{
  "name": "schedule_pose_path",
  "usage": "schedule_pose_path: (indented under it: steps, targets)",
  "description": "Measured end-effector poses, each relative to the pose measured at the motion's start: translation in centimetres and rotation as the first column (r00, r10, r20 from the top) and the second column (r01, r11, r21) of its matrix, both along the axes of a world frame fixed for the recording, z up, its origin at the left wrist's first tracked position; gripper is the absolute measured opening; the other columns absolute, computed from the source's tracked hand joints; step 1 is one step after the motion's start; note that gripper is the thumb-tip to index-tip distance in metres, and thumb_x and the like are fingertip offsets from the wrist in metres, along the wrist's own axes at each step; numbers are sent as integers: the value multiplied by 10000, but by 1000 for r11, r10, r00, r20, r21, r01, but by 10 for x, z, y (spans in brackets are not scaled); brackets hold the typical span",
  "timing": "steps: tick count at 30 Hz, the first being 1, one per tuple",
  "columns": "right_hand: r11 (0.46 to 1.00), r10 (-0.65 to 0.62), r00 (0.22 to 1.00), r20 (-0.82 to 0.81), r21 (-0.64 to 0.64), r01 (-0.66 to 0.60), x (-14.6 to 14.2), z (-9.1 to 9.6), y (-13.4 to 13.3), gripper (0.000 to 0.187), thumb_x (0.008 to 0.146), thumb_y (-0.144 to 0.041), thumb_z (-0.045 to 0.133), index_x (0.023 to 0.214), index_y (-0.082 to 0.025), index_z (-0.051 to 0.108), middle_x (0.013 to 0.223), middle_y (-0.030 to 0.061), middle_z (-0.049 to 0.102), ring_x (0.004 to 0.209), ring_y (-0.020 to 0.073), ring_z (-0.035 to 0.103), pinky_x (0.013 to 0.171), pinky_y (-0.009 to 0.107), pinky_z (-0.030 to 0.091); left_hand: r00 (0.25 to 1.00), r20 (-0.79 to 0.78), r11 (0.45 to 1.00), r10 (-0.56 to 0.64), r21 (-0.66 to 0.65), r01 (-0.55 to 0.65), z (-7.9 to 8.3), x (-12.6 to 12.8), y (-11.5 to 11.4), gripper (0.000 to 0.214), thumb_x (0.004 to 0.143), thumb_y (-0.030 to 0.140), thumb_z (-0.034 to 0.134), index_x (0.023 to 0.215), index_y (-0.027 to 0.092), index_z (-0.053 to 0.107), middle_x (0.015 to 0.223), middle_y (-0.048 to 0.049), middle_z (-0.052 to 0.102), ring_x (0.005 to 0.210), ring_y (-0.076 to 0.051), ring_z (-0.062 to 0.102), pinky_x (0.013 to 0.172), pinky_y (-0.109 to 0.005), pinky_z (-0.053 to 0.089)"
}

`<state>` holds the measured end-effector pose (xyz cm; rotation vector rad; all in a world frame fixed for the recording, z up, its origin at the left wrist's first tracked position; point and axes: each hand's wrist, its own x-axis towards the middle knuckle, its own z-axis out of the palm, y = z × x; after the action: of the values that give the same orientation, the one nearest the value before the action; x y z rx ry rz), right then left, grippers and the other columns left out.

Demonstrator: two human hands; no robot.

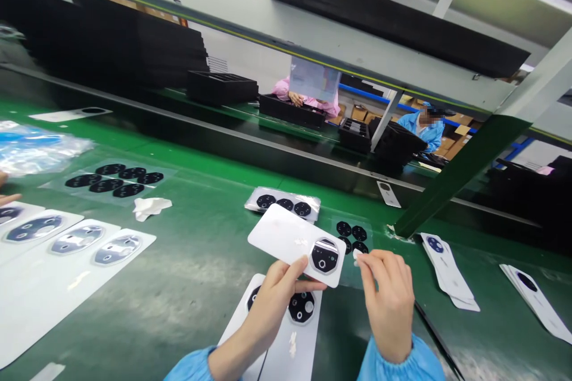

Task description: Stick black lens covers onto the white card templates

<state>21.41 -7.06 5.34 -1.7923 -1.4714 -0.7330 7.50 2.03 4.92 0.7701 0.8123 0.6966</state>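
My left hand (272, 303) grips a white phone back cover (286, 237) by its lower edge, holding it tilted above the green table. The cover has a camera cutout with a black lens piece (324, 256) near my thumb. My right hand (388, 292) is closed in a pinch on a small white film tab (357, 256) right beside the cover's corner. Under my left hand lie two more white covers (286, 339) with black camera rings. A sheet of black lens stickers (351, 237) lies just behind the held cover.
A row of white covers (75, 239) lies at left, with a sticker sheet (116, 180), crumpled film (149, 207) and a plastic bag (36, 152). More covers (447, 271) lie at right. Another person's fingers (5, 196) show at the left edge. Black trays (221, 86) and workers sit beyond the conveyor.
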Motion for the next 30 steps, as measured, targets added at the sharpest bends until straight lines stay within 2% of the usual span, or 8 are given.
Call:
schedule_pose_path:
  steps: [3, 6, 9, 12, 15, 21, 26, 30]
  targets:
    - [986, 157, 987, 21, 49, -158, -12, 2, 3, 147, 901, -114, 503, 951, -200, 611, 847, 65, 611, 801, 195, 541, 696, 341, 387, 999, -26, 999, 21, 25, -20, 2, 1, -3, 293, 653, 415, 733, 699, 160, 596, 749, 10, 673, 716, -234, 706, 724, -293, 514]
    - [954, 298, 954, 18, -13, -298, -23, -1, 6, 170, 921, -109, 461, 933, -193, 608, 839, 52, 632, 808, 185, 551, 703, 332, 387, 997, -55, 997, 48, 62, -45, 1, 0, -5, 318, 601, 418, 770, 634, 173, 570, 663, 26, 654, 695, -230, 698, 686, -279, 516]
    - [981, 188, 982, -15, -47, -188, -15, -2, 5, 169, 925, -122, 453, 894, -196, 602, 821, 51, 622, 797, 200, 537, 683, 344, 361, 994, -88, 996, 68, 65, -63, 0, -2, -4, 342, 597, 451, 765, 652, 173, 574, 683, 20, 669, 692, -239, 703, 711, -298, 517]
    - [997, 75, 997, -24, 14, -75, -5, 1, 3, 142, 908, -123, 484, 893, -208, 597, 821, 57, 601, 790, 212, 521, 684, 356, 354, 994, -92, 996, 66, 71, -60, 3, -3, -2, 331, 619, 455, 752, 694, 170, 600, 713, -2, 692, 667, -242, 703, 724, -319, 521]
    - [986, 155, 986, -63, 71, -151, -16, 4, 8, 136, 897, -112, 506, 930, -209, 596, 845, 60, 608, 806, 211, 525, 701, 353, 369, 998, -64, 993, 30, 115, -23, 6, -1, -4, 295, 607, 416, 769, 673, 171, 619, 660, -14, 686, 689, -258, 698, 679, -312, 532]
    - [948, 313, 943, -116, -14, -317, -35, -1, 15, 151, 924, -127, 460, 878, -197, 586, 819, 39, 621, 773, 186, 537, 689, 332, 366, 996, -66, 988, 65, 145, -55, 2, -3, -4, 264, 610, 374, 771, 647, 162, 618, 689, -23, 686, 752, -260, 695, 688, -291, 527]
    - [984, 160, 978, -134, -63, -170, 6, -4, 2, 159, 923, -151, 467, 848, -205, 596, 818, 41, 605, 793, 195, 526, 702, 338, 364, 997, -10, 997, 73, 31, -73, 3, -5, 6, 240, 665, 346, 738, 701, 156, 596, 760, -16, 689, 662, -229, 702, 692, -312, 545]
    - [1000, -8, 978, -207, -22, 4, 36, -8, -8, 164, 928, -292, 466, 906, -204, 603, 830, 51, 609, 812, 207, 527, 722, 337, 397, 993, 112, 998, -28, -54, 34, 11, -4, 10, 87, 750, 212, 648, 769, 135, 614, 753, -37, 695, 689, -200, 683, 653, -310, 579]
